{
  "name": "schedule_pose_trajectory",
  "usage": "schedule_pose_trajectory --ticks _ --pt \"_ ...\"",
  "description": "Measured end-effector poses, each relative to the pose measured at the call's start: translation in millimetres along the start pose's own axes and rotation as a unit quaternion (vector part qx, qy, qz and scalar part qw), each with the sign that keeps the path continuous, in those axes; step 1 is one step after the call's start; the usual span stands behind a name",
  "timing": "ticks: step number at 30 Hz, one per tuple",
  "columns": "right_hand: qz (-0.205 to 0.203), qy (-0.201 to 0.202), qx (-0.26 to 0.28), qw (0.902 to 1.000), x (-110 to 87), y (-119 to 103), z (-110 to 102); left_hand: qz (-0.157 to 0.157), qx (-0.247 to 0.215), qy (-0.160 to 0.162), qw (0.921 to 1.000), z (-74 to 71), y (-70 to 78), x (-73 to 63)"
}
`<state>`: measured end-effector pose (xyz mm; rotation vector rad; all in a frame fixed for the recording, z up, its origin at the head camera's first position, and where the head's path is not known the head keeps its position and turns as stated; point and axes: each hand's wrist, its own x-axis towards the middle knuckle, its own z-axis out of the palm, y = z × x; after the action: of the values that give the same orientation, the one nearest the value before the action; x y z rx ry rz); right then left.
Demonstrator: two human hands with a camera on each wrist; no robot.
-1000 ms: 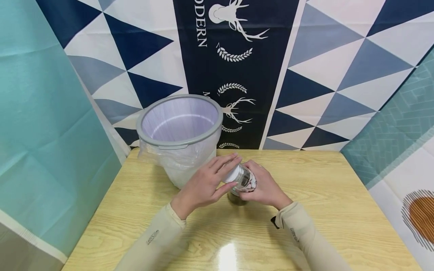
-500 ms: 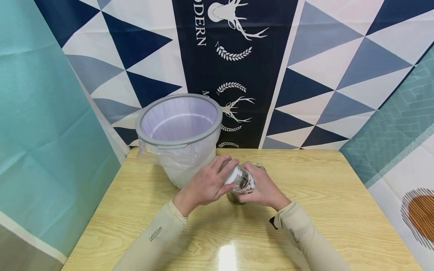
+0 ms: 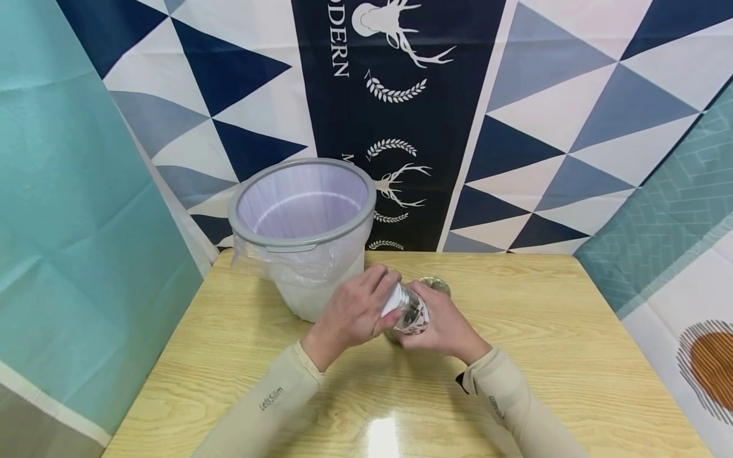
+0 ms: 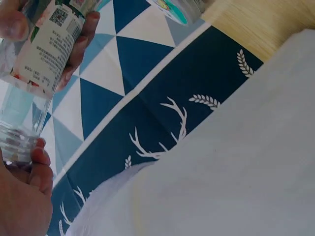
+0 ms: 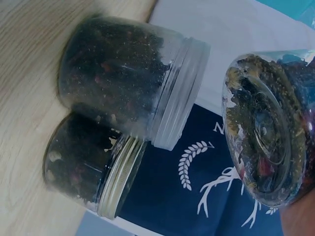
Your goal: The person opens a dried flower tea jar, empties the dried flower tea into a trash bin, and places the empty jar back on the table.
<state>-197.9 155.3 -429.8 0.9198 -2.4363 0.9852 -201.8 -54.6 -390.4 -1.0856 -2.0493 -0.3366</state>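
Observation:
My right hand (image 3: 445,326) grips a clear jar (image 3: 413,318) round its body, tilted with its top towards the left. My left hand (image 3: 356,306) holds its white lid (image 3: 392,299), fingers curled over the edge. A printed paper label (image 4: 45,54) wraps the jar, and the ridged neck (image 4: 17,140) shows just above the left fingers. Through the jar's base (image 5: 266,130), dried flower and leaf bits are visible. Two more jars of dark dried leaves stand on the table close by: one with a pale lid (image 5: 179,93), one with a gold lid (image 5: 123,174).
A grey-rimmed bin (image 3: 303,242) lined with a thin plastic bag stands just left of the hands, at the back of the wooden table (image 3: 527,331). Patterned cloth (image 3: 532,127) hangs behind the table, and a teal sheet (image 3: 86,191) hangs along the left.
The left hand's fingers, straighter over the lid before, have curled round it. Both hands and the jar have shifted slightly, and more of the gold-lidded jar shows behind the right hand.

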Motion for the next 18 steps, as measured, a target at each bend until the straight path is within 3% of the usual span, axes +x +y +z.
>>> schedule_pose_trajectory --ticks 5,9,13,18 --pt "-0.02 0.043 -0.074 0.9961 -1.0 6 1 -0.109 -0.034 -0.02 0.9933 8.1 9.8 -2.2" --pt "-0.02 0.034 -0.069 0.9968 -1.6 9 1 -0.14 -0.05 -0.057 0.9873 5.6 10.4 -3.6" --pt "-0.005 0.033 -0.066 0.9973 -0.9 11 -3 -0.124 -0.074 -0.068 0.9872 0.9 7.0 -7.1" --pt "0.002 0.021 -0.063 0.9978 -1.7 12 -8 -0.042 -0.117 -0.036 0.9916 -1.3 2.2 -14.3"
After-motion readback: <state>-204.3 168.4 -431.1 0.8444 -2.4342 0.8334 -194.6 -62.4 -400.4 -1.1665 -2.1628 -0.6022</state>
